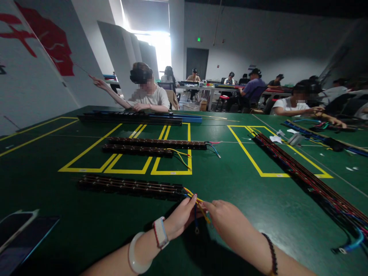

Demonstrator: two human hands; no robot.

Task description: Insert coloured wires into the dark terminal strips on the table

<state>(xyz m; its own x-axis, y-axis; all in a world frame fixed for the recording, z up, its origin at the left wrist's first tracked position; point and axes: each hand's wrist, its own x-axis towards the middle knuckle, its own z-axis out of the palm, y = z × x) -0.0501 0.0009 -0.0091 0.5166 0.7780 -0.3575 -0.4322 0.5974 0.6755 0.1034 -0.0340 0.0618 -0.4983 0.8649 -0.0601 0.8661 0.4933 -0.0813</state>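
Yellow, red and blue wires [189, 193] come out of the right end of a long black strip [129, 186] lined with copper-coloured rods. My left hand [182, 214] pinches these wires just past the strip's end. From the right, my right hand [222, 214] has its fingers closed on the same wires, close to my left fingertips. Below my fingers hang a yellow wire end [207, 219] and a dark blue wire with a ring terminal [197, 230]. My fingers partly hide how the wires cross.
Two similar strips [155, 143] with loose leads lie ahead across yellow tape outlines. A long wired bundle [304, 172] runs diagonally on the right. A flat dark device [28, 237] sits at the left. Across the green table [238, 188], one person [149, 94] raises an arm; another person works at right.
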